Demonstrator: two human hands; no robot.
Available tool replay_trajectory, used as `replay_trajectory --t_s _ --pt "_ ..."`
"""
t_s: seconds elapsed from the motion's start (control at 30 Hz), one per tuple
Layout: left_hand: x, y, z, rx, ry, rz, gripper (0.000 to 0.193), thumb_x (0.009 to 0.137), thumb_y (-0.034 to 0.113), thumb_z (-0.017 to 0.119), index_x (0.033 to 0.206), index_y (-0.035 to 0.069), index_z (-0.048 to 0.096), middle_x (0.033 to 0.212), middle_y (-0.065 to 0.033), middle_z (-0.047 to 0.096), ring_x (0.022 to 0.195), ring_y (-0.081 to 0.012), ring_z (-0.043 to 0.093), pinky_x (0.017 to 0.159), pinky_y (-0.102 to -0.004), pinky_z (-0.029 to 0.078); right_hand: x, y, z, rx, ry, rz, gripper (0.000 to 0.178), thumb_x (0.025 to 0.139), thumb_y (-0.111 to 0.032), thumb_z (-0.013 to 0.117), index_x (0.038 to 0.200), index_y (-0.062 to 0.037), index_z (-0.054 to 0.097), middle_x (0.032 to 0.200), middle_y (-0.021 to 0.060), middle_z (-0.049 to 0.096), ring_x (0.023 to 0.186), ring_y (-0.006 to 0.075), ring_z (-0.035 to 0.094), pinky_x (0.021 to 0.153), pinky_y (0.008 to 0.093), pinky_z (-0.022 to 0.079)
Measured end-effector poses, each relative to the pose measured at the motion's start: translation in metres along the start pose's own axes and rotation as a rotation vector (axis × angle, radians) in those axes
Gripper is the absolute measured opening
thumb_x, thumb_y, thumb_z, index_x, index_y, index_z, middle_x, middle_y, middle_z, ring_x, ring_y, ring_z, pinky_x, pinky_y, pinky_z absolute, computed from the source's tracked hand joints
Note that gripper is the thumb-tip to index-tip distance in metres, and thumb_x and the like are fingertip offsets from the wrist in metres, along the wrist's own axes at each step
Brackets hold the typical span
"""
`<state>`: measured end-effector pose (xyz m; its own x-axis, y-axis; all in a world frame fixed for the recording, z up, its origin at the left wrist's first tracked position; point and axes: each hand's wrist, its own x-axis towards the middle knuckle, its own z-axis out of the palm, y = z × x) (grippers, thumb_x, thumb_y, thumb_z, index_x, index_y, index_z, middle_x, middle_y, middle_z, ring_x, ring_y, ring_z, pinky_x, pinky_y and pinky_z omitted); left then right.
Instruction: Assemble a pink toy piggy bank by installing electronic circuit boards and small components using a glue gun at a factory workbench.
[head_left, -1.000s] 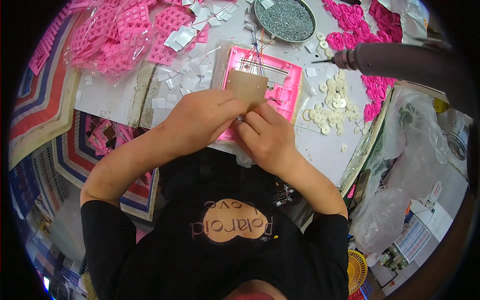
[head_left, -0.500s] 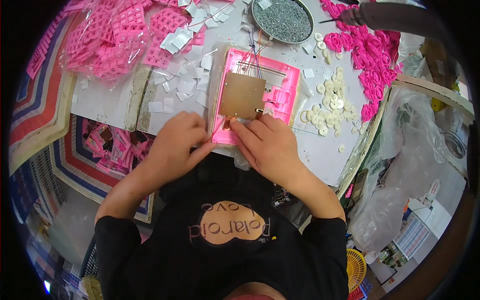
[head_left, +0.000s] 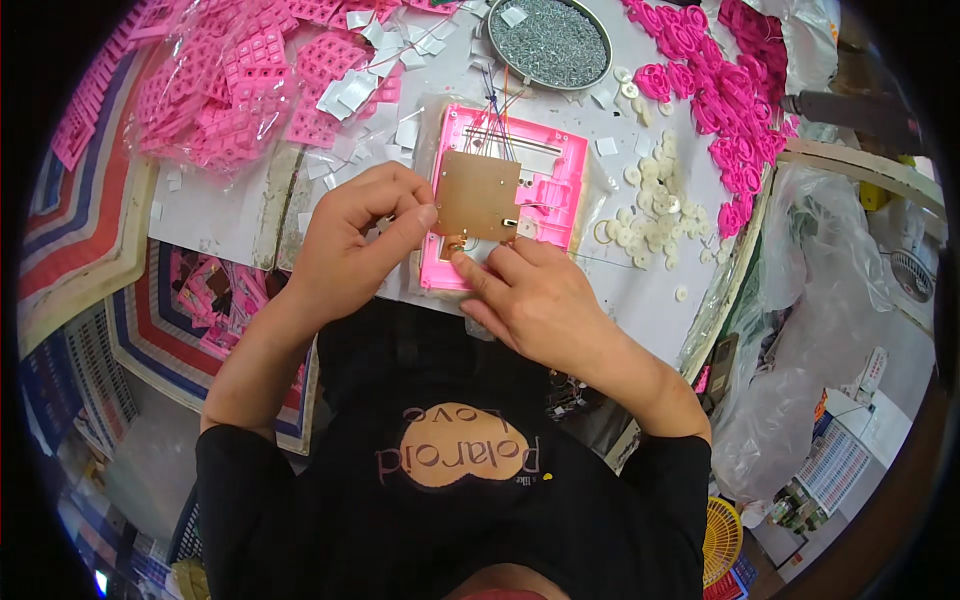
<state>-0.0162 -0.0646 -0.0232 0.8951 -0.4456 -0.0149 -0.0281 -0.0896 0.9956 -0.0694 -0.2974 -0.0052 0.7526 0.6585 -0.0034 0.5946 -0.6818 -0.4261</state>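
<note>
A pink plastic case (head_left: 572,160) lies in front of me with a brown circuit board (head_left: 480,190) in it. Thin wires (head_left: 498,135) run out past its far side. At the board's left edge, my left hand (head_left: 350,235) has curled fingers, with thumb and fingertips close together. What they pinch, if anything, is too small to make out. My right hand (head_left: 540,300) rests over the near side of the case. Its index fingertip touches beside a small copper-coloured part (head_left: 456,243), other fingers bend at the board's near right corner, and the thumb lies at the front rim.
A round metal dish of screws (head_left: 550,45) stands beyond the case. White plastic discs (head_left: 655,205) and pink plastic parts (head_left: 735,110) lie to the right, below a dark long tool (head_left: 850,110). A bag of pink keypads (head_left: 215,90) and white paper squares (head_left: 350,90) fill the far left.
My left hand has moved from the case's near left corner up to the board's left edge. The right index finger has drawn back slightly. The dark tool has shifted right.
</note>
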Motion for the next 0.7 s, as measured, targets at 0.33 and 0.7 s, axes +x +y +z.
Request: replay_trajectory --t_s 0.33,0.7 --pt "-0.005 0.006 0.024 -0.104 -0.067 -0.012 0.005 0.088 -0.001 0.058 0.090 0.001 0.062 0.096 -0.0086 0.064 0.075 -0.0124 0.057 0.066 -0.0270 0.046 -0.005 -0.004 0.017 -0.003 0.234 0.021 0.041 0.080 -0.017 0.075 0.118 -0.0026 0.068 0.082 0.0074 0.057 0.075 0.0271 0.056 0.065 0.0391 0.047" --pt "0.002 0.019 0.052 0.328 -0.191 0.263 0.021 0.074 -0.001 0.069 0.092 0.003 0.061 0.092 -0.0116 0.063 0.079 -0.0297 0.064 0.067 -0.0368 0.051 -0.026 0.010 -0.008 0.425 0.497 0.149 0.038 0.077 -0.009 0.079 0.113 -0.0041 0.068 0.091 0.0104 0.069 0.077 0.0267 0.065 0.066 0.0357 0.053"
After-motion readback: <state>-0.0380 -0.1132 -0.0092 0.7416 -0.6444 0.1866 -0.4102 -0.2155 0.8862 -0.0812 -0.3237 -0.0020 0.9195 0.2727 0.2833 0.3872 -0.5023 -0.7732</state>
